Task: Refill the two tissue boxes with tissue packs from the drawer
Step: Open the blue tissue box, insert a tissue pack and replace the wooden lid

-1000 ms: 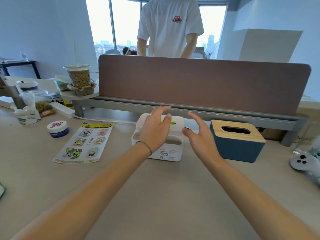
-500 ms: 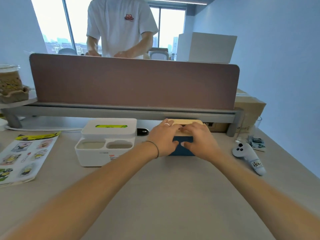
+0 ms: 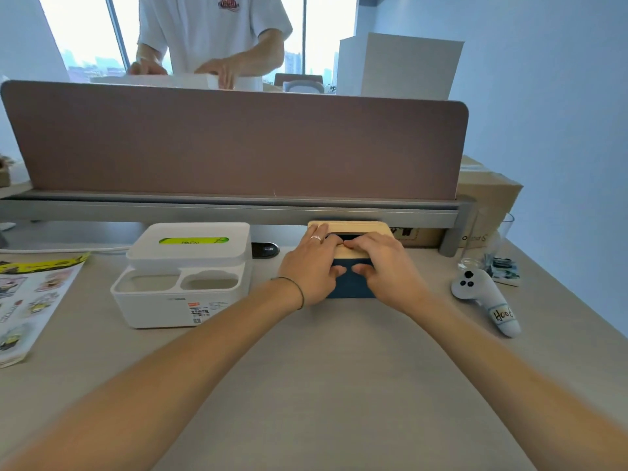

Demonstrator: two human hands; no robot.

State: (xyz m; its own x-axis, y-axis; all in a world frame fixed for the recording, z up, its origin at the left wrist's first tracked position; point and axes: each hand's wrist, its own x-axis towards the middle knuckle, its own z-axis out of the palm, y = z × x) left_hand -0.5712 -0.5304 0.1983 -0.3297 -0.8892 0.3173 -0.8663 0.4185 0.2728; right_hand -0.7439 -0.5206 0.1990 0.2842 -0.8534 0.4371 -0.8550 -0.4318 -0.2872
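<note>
**Both hands now on the blue box**

Left hand (image 3: 311,266) and right hand (image 3: 384,266) both grip the blue tissue box (image 3: 351,283): fingers curled over its wooden lid (image 3: 353,227), thumbs pressed on the near blue face. A second ago they were at the white tissue box (image 3: 185,273); half a second ago they had just landed here, and the hold has since tightened. The blue box sits on the desk (image 3: 306,385), far side, under the divider rail (image 3: 238,207). The white box stands just left of it, apart, lid on.

Judgement: opening of the blue box is starting; lid likely lifts next (no tissue pack or drawer in view yet). White controller (image 3: 486,300) lies right.
</note>
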